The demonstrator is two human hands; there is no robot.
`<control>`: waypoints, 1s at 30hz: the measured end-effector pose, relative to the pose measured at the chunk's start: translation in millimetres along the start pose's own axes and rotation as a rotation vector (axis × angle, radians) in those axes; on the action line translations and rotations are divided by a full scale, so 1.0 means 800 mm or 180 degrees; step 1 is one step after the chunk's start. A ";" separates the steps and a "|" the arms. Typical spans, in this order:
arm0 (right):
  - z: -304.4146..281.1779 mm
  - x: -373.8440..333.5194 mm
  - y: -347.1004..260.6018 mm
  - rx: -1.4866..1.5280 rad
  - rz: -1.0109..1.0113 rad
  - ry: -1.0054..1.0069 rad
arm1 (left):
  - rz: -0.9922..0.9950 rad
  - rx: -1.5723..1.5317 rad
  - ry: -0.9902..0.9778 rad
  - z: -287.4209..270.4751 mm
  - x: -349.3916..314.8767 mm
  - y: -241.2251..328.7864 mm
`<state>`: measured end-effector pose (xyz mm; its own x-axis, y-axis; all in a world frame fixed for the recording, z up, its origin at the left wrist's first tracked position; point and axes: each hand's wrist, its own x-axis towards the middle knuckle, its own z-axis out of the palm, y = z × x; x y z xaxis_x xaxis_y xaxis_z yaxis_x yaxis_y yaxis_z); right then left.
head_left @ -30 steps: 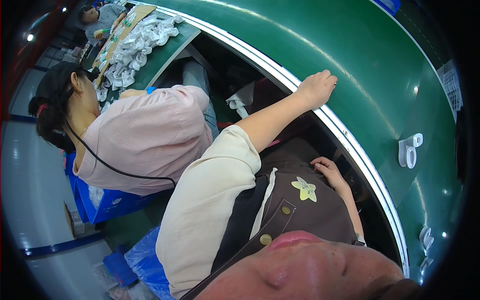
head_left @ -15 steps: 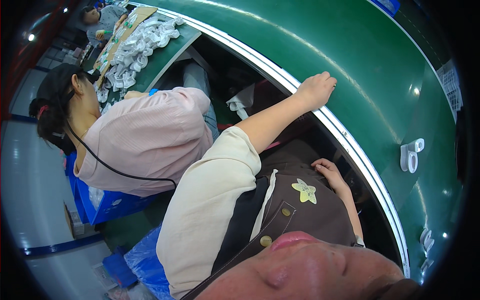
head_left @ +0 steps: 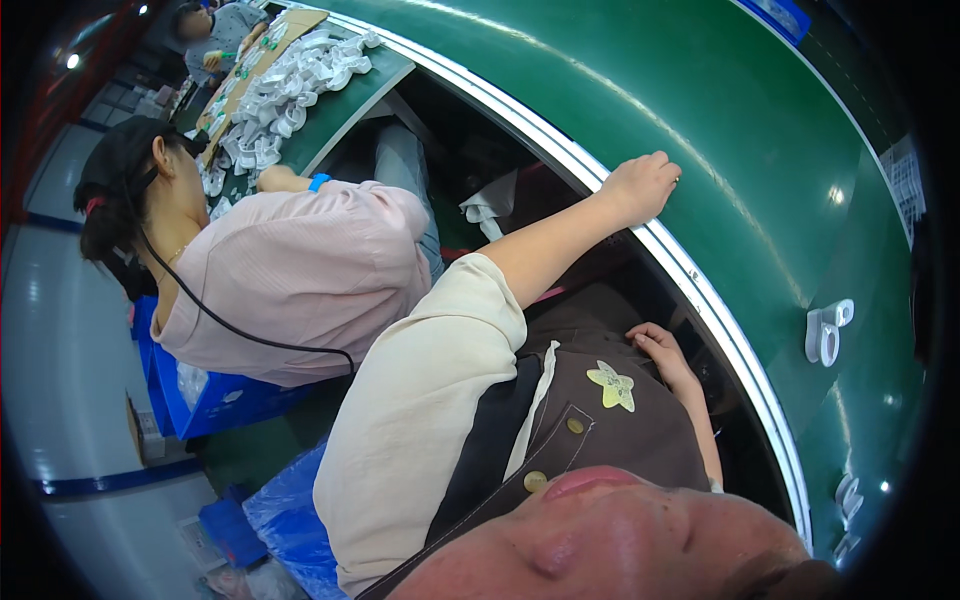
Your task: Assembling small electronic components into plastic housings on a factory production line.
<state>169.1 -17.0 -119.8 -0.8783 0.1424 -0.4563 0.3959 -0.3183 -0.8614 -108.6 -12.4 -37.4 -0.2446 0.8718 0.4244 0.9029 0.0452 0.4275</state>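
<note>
My left hand (head_left: 643,188) rests on the white metal rail (head_left: 690,275) at the near edge of the green conveyor belt (head_left: 640,80). Its fingers are curled together, one wears a ring, and nothing shows in them. My right hand (head_left: 660,352) lies low against the brown apron (head_left: 640,440), below the belt's edge. Its fingers are loosely stretched and slightly apart, with nothing seen in them. Off to the right on the belt is a white plastic part with ring-shaped openings (head_left: 826,333), away from both hands. More small white parts (head_left: 848,500) lie at the lower right.
On my left a co-worker in a pink top (head_left: 300,280) sits at a green side table (head_left: 355,100) heaped with white plastic parts (head_left: 290,95). Another person (head_left: 225,40) works farther back. Blue crates (head_left: 230,405) and a blue plastic bag (head_left: 295,520) are lower left.
The white parts on the right of the belt have shifted downward in the picture. The view has moved slightly. My hands keep nearly the same places and poses.
</note>
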 end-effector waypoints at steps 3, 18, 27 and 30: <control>0.003 -0.007 0.003 -0.0189 0.0039 0.0029 | 0.0022 -0.0022 -0.0043 0.004 -0.002 0.001; -0.001 -0.002 0.000 -0.0080 0.0052 0.0036 | -0.0077 -0.0046 -0.0139 0.001 0.002 0.000; -0.002 -0.003 0.004 -0.0079 0.0038 0.0012 | -0.0020 -0.0028 -0.0071 0.002 0.001 0.000; -0.002 -0.004 0.004 -0.0091 0.0037 0.0009 | -0.0039 -0.0035 -0.0079 0.002 0.001 0.001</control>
<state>173.2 -17.0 -121.2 -0.8729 0.1417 -0.4669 0.4135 -0.2930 -0.8621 -107.7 -11.2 -38.1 -0.2466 0.8830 0.3993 0.8959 0.0507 0.4413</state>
